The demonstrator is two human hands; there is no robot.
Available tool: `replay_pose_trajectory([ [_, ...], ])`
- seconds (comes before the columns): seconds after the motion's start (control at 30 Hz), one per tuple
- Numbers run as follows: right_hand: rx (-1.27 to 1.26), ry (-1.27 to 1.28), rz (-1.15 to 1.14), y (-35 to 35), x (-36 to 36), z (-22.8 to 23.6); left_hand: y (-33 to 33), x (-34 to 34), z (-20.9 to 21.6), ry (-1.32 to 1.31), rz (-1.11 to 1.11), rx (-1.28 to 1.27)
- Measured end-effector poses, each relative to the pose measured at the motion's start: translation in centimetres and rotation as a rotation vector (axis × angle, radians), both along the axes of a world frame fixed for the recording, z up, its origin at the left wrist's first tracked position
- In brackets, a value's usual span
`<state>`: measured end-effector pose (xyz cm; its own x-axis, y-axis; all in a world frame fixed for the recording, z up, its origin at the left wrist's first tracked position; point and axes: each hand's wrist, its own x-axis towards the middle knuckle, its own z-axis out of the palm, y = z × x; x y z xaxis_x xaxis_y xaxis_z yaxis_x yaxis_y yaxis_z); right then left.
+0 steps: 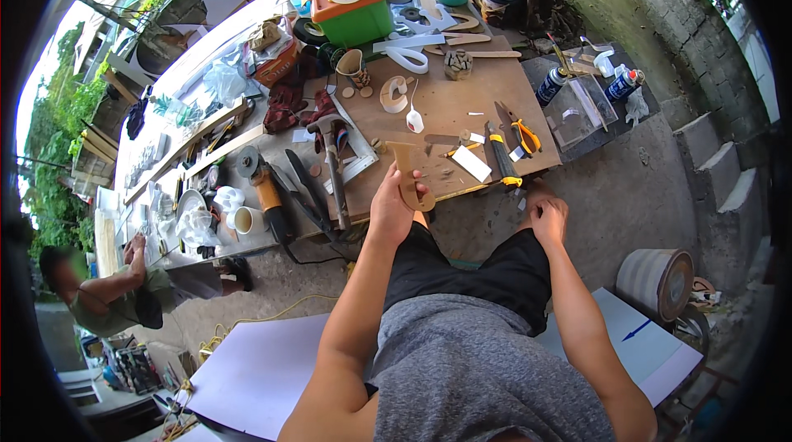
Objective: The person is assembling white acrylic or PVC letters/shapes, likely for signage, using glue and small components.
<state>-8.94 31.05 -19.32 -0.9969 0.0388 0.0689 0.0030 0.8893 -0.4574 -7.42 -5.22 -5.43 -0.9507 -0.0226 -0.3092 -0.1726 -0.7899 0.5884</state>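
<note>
My left hand (pixel 391 209) is closed around a brown J-shaped letter cutout (pixel 404 163), its straight stem pointing up over the table's front edge. Low beside my right knee, my right hand (pixel 549 218) has its fingers curled in; whatever they may hold is hidden. On the table close to these lie a utility knife (pixel 500 155) with a black and yellow handle, orange-handled pliers (pixel 525 136), a white rectangular block (pixel 471 163) and a small white spoon-like piece (pixel 414 120). A hammer (pixel 333 163) rests left of my left hand.
An angle grinder (pixel 267 195) and its cord lie at the table's front left. Farther back stand a green and orange box (pixel 351 15), a patterned cup (pixel 353 68) and a jar (pixel 458 64). Spray cans (pixel 551 86) stand at right. Another person (pixel 107 289) is at far left.
</note>
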Motion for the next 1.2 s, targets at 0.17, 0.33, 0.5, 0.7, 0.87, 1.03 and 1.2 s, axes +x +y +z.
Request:
replay_pose_trajectory([
  [0.17, -0.021, 0.049, -0.006, 0.5, 0.0, -0.2, 1.0, 0.5, 1.5, -0.029, -0.095, -0.028],
  [0.33, -0.430, 0.340, -0.103, -1.7, -1.1, 4.6, 2.3, 1.3, 3.9, -0.014, -0.288, -0.057],
  [0.5, -0.556, 0.363, 0.223, -9.6, -1.0, 20.3, 4.7, 2.5, 6.5, 0.031, -0.517, -0.361],
  [0.7, -0.577, 0.480, 0.471, -11.1, -0.8, 22.4, 7.8, 2.9, 7.5, 0.049, -0.606, -0.453],
  [0.87, -0.589, 0.488, 0.455, -10.9, -0.5, 21.2, 9.0, 3.8, 8.2, 0.119, -0.591, -0.418],
  [1.03, -0.610, 0.505, 0.436, -10.7, 0.0, 21.5, 10.1, 4.2, 8.2, 0.190, -0.517, -0.508],
  [1.2, -0.594, 0.522, 0.413, -10.4, 0.4, 21.6, 10.4, 4.5, 9.7, 0.204, -0.551, -0.632],
])
